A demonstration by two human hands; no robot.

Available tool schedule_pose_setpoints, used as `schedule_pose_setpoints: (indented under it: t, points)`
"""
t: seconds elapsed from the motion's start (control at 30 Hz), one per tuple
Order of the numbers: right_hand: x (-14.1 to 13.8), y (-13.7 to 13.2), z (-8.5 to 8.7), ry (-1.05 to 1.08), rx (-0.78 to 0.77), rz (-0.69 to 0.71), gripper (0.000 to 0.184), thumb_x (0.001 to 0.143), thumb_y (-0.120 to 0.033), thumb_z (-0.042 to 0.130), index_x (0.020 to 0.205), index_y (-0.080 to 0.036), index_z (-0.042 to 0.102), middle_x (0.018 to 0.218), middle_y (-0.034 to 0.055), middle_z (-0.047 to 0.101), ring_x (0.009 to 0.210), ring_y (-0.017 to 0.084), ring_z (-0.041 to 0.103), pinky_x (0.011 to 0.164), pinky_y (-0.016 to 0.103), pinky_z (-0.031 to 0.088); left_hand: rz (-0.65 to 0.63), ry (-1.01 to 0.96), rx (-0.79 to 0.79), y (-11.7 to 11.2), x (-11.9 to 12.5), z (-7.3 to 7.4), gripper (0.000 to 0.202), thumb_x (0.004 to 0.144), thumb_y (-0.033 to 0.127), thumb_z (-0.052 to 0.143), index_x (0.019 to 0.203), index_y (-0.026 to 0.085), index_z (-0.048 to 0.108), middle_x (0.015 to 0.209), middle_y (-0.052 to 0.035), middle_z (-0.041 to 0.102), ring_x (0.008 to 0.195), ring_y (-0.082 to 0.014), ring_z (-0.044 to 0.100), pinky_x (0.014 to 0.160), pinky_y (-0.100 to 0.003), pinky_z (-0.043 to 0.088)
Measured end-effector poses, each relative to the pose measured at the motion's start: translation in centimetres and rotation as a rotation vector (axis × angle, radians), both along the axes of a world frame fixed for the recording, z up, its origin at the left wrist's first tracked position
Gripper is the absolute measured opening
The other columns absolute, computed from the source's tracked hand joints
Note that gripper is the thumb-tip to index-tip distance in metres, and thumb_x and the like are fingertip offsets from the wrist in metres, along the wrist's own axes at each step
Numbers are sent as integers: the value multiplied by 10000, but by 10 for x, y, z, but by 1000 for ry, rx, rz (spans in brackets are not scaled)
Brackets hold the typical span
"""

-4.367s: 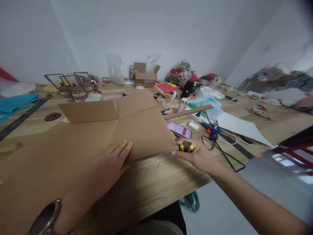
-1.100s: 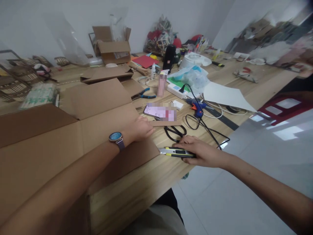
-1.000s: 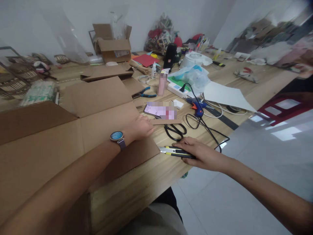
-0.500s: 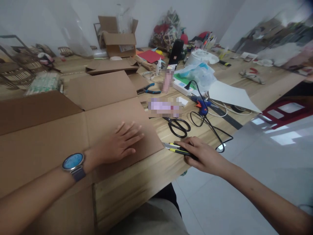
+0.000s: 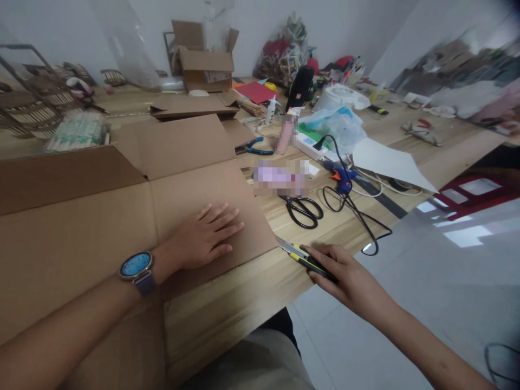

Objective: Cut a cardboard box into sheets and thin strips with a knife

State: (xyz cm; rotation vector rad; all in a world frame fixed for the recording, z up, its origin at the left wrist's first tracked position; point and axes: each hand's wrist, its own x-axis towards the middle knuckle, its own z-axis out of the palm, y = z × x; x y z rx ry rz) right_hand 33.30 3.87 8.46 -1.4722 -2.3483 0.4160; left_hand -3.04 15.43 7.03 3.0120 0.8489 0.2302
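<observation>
A large flattened cardboard sheet [image 5: 101, 216] lies over the wooden table [image 5: 227, 303]. My left hand [image 5: 205, 235], fingers spread, presses flat on the sheet near its right corner; a round watch [image 5: 136, 265] is on that wrist. My right hand [image 5: 345, 271] is closed on a yellow and black utility knife [image 5: 298, 253] at the table's front edge. The knife's blade points at the cardboard's right corner.
Black scissors [image 5: 303, 208], a blurred phone [image 5: 280, 179], a blue glue gun [image 5: 343, 179] with black cord, blue pliers [image 5: 255, 147] and a white sheet [image 5: 385, 162] lie to the right. An open cardboard box [image 5: 203, 65] stands at the back. Grey floor lies beyond the edge.
My left hand drew back from the strip near the phone and now lies flat and spread on the cardboard. My right hand turned the knife's blade toward the sheet's corner.
</observation>
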Motion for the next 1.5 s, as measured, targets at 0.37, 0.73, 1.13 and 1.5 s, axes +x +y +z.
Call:
schedule_pose_setpoints:
  t: [0.37, 0.73, 1.13, 1.5]
  points:
    - [12, 13, 6, -35, -39, 99, 456, 979, -345, 514, 1420, -236, 552, 1128, 145, 644, 1029, 269, 651, 841, 384, 574, 11, -4, -6, 1, 2, -4, 549, 1049, 537, 267, 1519, 285, 400, 1618, -61, 347, 1505, -319, 242, 1203, -544, 184]
    - [20, 29, 7, -41, -28, 209, 489, 984, -324, 517, 1466, -242, 505, 1072, 119, 651, 969, 231, 656, 801, 330, 572, 6, 28, -41, 2, 2, -2, 565, 1046, 552, 241, 1534, 299, 373, 1636, -52, 304, 1513, -319, 223, 1207, -562, 176]
    - [9, 16, 7, -60, 20, 180, 467, 987, -323, 514, 1446, -233, 521, 1095, 132, 652, 998, 246, 658, 801, 355, 583, 14, 24, -44, 1, 2, 0, 573, 1044, 558, 226, 1528, 295, 387, 1626, -63, 326, 1504, -331, 245, 1195, -575, 204]
    - [4, 20, 3, -90, 52, 12, 456, 983, -360, 481, 1400, -204, 578, 1032, 132, 638, 933, 259, 663, 771, 385, 585, 112, 28, -54, 9, 21, -2, 574, 1034, 568, 256, 1537, 313, 371, 1634, -50, 303, 1508, -398, 187, 1158, -673, 203]
